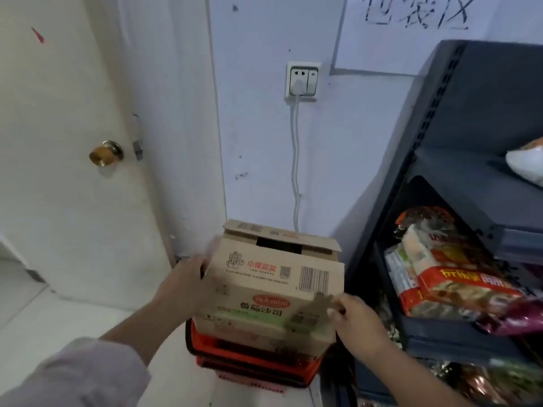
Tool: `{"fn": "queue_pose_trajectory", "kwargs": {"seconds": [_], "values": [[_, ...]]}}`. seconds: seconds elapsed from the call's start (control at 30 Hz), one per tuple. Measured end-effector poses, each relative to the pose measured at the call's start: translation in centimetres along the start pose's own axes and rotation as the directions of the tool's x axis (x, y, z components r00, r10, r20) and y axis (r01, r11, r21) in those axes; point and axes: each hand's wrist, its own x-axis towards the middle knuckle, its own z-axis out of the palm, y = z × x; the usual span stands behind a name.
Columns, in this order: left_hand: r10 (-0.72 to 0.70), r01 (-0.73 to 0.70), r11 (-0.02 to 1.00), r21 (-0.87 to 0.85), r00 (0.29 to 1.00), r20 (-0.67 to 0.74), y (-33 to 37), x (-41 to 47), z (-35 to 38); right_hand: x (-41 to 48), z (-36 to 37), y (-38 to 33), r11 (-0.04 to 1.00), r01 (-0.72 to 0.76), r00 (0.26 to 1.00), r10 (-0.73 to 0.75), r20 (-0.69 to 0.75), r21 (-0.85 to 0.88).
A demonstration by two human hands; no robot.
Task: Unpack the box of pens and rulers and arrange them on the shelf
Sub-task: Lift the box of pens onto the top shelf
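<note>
A brown cardboard box (273, 277) with red and green print stands on a stack of red baskets (252, 365) in the corner of the room. Its top flaps lie nearly closed, leaving a dark slot in the middle; the contents are hidden. My left hand (182, 286) grips the box's left side. My right hand (352, 321) touches its near right corner with curled fingers. The dark grey metal shelf (458, 207) stands just right of the box.
Packets of food (440, 268) fill the lower shelf level, and a white bag (526, 163) lies on the level above. A closed door with a brass knob (105, 152) is on the left. A wall socket (302, 80) with a cable hangs behind the box.
</note>
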Motion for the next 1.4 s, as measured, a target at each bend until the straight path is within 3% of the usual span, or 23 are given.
{"fn": "queue_pose_trajectory", "kwargs": {"seconds": [0.13,0.3,0.57,0.7,0.9,0.97,1.07,1.17,1.27,1.33,1.4], "values": [[-0.069,0.069,0.998,-0.012,0.998,0.003,0.3,3.0,0.5,3.8,-0.7,-1.3,0.999,0.041,0.983,-0.045,-0.179,-0.029],[0.026,-0.026,1.000,0.003,0.999,-0.026,0.3,6.9,1.3,8.1,-0.7,-2.6,0.990,0.009,0.976,-0.039,-0.213,-0.138],[-0.108,0.126,0.976,-0.179,0.989,0.105,-0.8,11.7,3.1,11.5,0.2,-2.1,0.985,-0.172,0.965,0.173,-0.194,0.024],[-0.150,0.167,0.944,-0.283,0.985,0.081,-0.8,12.3,3.8,11.6,0.6,-2.1,0.984,-0.164,0.960,0.176,-0.220,0.071],[-0.177,0.156,0.897,-0.413,0.984,-0.012,-0.3,11.2,3.1,9.5,-0.9,-2.0,0.995,-0.059,0.917,0.086,-0.390,0.082],[-0.186,0.164,0.869,-0.466,0.983,0.000,-0.4,10.5,2.6,8.2,-1.3,-2.0,0.993,-0.038,0.927,0.079,-0.366,0.116],[-0.139,0.220,0.817,-0.532,0.972,0.189,-1.0,8.9,2.3,6.1,-1.1,-1.4,0.989,-0.088,0.974,0.111,-0.196,0.123],[-0.098,0.229,0.915,-0.332,0.925,0.367,-2.4,6.9,3.1,4.2,0.5,-0.1,0.988,-0.109,0.994,0.110,-0.005,0.107],[-0.055,0.032,0.997,0.067,0.929,0.365,-3.3,5.6,4.3,3.3,2.2,0.9,0.997,-0.075,0.995,0.077,0.062,-0.027],[0.052,-0.149,0.947,0.283,0.945,0.324,-3.8,5.4,5.0,3.3,3.0,1.0,0.993,-0.053,0.998,0.057,0.034,-0.103],[0.120,-0.238,0.878,0.415,0.949,0.292,-4.3,5.6,5.6,3.6,3.7,1.2,0.982,-0.036,0.999,0.034,-0.017,-0.185]]}}
